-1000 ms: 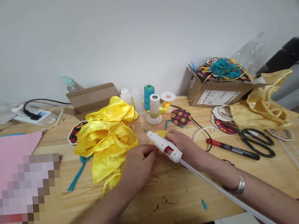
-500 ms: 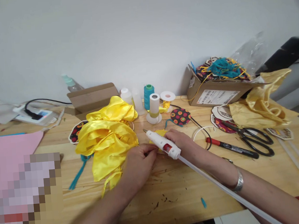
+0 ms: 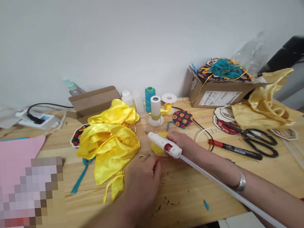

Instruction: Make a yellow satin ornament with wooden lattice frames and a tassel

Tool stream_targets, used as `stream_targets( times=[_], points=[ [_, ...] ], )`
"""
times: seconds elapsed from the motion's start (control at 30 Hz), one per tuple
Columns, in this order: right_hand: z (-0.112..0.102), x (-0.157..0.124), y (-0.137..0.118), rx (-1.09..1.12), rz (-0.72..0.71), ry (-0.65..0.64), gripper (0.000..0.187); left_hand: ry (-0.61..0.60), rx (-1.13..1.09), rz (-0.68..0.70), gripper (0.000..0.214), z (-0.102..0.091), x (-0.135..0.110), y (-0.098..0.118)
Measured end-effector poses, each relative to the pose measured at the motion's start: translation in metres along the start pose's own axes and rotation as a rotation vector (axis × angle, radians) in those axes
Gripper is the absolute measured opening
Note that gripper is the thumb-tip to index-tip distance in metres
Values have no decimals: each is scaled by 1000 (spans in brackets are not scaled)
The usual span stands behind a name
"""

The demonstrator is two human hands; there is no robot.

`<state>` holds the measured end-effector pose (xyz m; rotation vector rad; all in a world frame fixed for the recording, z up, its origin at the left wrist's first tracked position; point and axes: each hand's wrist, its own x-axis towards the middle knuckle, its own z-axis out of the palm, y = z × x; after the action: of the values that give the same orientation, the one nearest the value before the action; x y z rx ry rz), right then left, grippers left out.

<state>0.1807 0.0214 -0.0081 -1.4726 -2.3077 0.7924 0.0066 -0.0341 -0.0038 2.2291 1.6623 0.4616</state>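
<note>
My right hand grips a white glue gun with a long clear glue stick running back past my wrist. The gun's tip points left, just above a small yellow fabric piece lying on the wooden table. My left hand rests on the table just in front of that piece, fingers curled loosely, and I cannot see anything in it. A heap of shiny yellow satin lies just left of both hands.
Thread spools and small bottles stand behind the hands. Right of them lie a patterned fabric disc, a red-and-black marker, black scissors, a gold cloth and a cardboard box of scraps. Pink paper covers the left.
My left hand has drawn back toward me, away from the small yellow piece, which now shows. The glue gun has shifted slightly away from me.
</note>
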Motion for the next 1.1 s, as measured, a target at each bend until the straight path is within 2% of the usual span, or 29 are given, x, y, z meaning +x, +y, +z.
stream_targets(
  times=[0.17, 0.47, 1.1],
  points=[
    [1, 0, 2, 1, -6, 0, 15, 158, 251, 154, 21, 9, 1, 0],
    [0, 0, 3, 10, -28, 11, 17, 233, 467, 353, 20, 14, -5, -1],
    [-3, -3, 1, 37, -81, 20, 18, 256, 496, 408, 21, 18, -2, -1]
  ],
)
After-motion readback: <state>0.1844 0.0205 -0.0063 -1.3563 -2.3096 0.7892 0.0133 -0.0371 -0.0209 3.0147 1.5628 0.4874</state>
